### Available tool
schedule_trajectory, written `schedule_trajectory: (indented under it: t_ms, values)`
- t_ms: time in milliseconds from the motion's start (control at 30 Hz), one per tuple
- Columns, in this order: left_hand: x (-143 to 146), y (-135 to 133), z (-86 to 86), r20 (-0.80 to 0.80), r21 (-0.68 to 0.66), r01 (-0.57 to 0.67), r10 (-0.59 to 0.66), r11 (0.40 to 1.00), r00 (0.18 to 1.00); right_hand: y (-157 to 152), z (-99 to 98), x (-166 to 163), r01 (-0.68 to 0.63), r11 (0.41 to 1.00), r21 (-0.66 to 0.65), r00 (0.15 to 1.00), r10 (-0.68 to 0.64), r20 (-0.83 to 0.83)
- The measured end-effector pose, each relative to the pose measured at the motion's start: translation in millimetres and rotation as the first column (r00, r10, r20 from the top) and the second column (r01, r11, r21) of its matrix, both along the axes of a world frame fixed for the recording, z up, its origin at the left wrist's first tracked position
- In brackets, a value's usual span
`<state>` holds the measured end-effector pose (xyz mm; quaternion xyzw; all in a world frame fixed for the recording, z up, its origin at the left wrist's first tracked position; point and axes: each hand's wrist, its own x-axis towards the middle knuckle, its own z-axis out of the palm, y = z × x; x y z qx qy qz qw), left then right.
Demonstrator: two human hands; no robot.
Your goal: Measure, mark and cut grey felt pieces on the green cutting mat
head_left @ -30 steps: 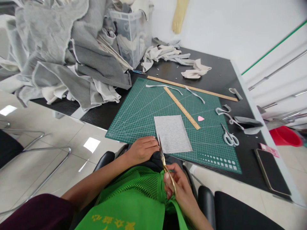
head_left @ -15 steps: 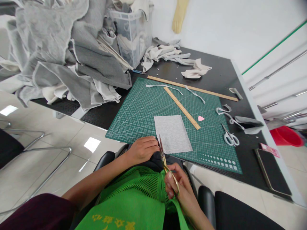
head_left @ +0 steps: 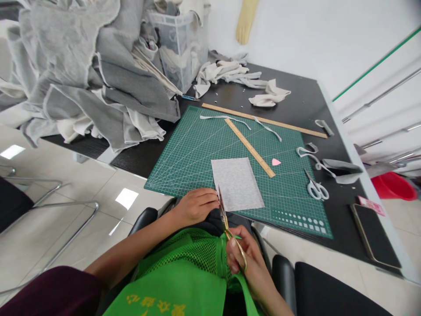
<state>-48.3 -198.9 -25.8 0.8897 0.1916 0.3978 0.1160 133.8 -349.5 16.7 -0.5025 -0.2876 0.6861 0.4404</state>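
Note:
A grey fabric rectangle (head_left: 237, 183) lies on the green cutting mat (head_left: 194, 149) near its front edge. My left hand (head_left: 195, 205) is closed in a pinch on the rectangle's near left corner. My right hand (head_left: 243, 254) grips gold-handled scissors (head_left: 225, 219), fingers through the loops. The blades point away from me and meet the fabric's left edge beside my left fingertips.
On the mat lie a short wooden ruler (head_left: 250, 148), a pink chalk piece (head_left: 275, 162) and fabric strips (head_left: 226, 118). A long ruler (head_left: 263, 120), white scissors (head_left: 315, 188), grey scraps (head_left: 338, 169) and a phone (head_left: 373, 235) sit right. Piled grey cloth (head_left: 92, 74) and a clear bin (head_left: 180, 44) stand at left.
My right hand has drawn slightly back toward me with the scissors and the handles have closed a little. My left hand and the fabric stay where they were.

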Motion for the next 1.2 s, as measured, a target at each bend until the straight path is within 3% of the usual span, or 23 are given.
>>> schedule_trajectory:
  t_ms: [567, 800, 867, 967, 1067, 1200]
  values:
    - [-1, 1, 2.4, -0.01, -0.037, 0.032, -0.032, 0.999, 0.999, -1, -1.2, 2, -0.025, 0.999, -0.025, 0.999, 0.025, 0.026]
    - [0, -2, 17.6, 0.087, -0.222, -0.04, 0.06, 0.974, 0.994, -7, -1.9, 9, 0.006, 0.999, -0.054, 0.998, -0.009, -0.054]
    - [-1, -2, 24.9, 0.026, -0.272, -0.066, 0.076, 0.96, 0.997, -14, 1.0, 14, -0.012, 0.999, -0.046, 0.999, 0.01, -0.044]
    - [-2, 0, 33.6, -0.137, -0.286, -0.017, -0.023, 0.958, 0.99, -25, 3.3, 25, -0.055, 0.998, -0.021, 0.998, 0.054, -0.014]
    - [0, 1, 38.5, -0.269, -0.253, 0.01, -0.08, 0.967, 0.96, -35, 1.9, 36, -0.018, 0.999, -0.027, 1.0, 0.018, 0.007]
    - [3, 4, 42.7, -0.357, -0.194, -0.107, 0.031, 0.975, 0.933, -41, -1.7, 44, 0.025, 0.998, -0.055, 1.0, -0.026, -0.016]
